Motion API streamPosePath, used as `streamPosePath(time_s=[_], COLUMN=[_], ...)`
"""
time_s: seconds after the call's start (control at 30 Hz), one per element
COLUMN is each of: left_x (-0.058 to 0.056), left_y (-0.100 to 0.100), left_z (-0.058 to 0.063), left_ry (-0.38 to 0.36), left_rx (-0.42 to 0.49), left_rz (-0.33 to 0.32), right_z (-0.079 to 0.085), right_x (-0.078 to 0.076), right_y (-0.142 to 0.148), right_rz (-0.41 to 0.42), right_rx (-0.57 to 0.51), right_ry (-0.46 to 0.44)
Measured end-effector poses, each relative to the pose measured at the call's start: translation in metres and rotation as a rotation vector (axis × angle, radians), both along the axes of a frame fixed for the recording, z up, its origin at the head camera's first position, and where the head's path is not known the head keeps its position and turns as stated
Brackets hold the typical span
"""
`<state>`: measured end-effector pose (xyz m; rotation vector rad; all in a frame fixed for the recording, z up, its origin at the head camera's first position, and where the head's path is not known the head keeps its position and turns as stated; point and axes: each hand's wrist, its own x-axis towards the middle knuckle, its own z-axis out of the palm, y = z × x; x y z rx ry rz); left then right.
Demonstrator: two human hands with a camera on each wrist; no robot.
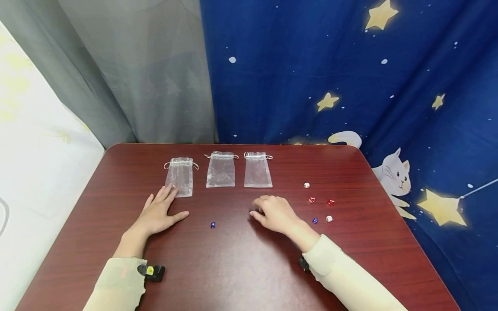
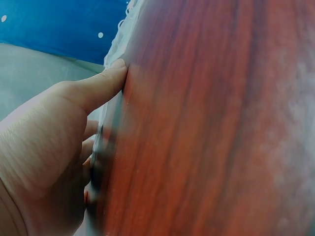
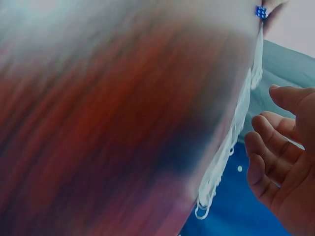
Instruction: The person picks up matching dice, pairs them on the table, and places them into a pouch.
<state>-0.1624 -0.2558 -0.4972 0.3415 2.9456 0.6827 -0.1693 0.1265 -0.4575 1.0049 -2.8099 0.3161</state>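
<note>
My left hand [image 1: 157,214] lies spread on the table, its fingertips at the lower edge of the left sheer drawstring bag [image 1: 182,175]. In the left wrist view its thumb [image 2: 101,88] stretches along the tabletop. My right hand [image 1: 277,214] hovers over the table right of centre, fingers loosely bent with nothing between them; the right wrist view shows the same fingers [image 3: 278,157] apart from any object. Between the hands sits a blue die [image 1: 212,225]. Two more sheer bags, the middle one [image 1: 221,170] and the right one [image 1: 258,172], lie flat beyond it.
Right of my right hand lie a blue die [image 1: 314,220], white dice [image 1: 329,219] [image 1: 306,185] and red dice [image 1: 311,200] [image 1: 331,202]. The dark red wooden table [image 1: 233,276] ends at a grey and blue curtain [image 1: 272,86] behind.
</note>
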Motion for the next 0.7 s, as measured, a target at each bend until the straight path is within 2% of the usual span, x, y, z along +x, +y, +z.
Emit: streamPosePath(time_s=[0.7], left_x=[0.001], left_y=[0.0], left_z=[0.002], left_ry=[-0.004], left_rx=[0.005], left_rz=[0.002], right_z=[0.011], right_x=[0.0], right_y=[0.056], right_rz=[-0.097], right_rx=[-0.02], right_ry=[0.042])
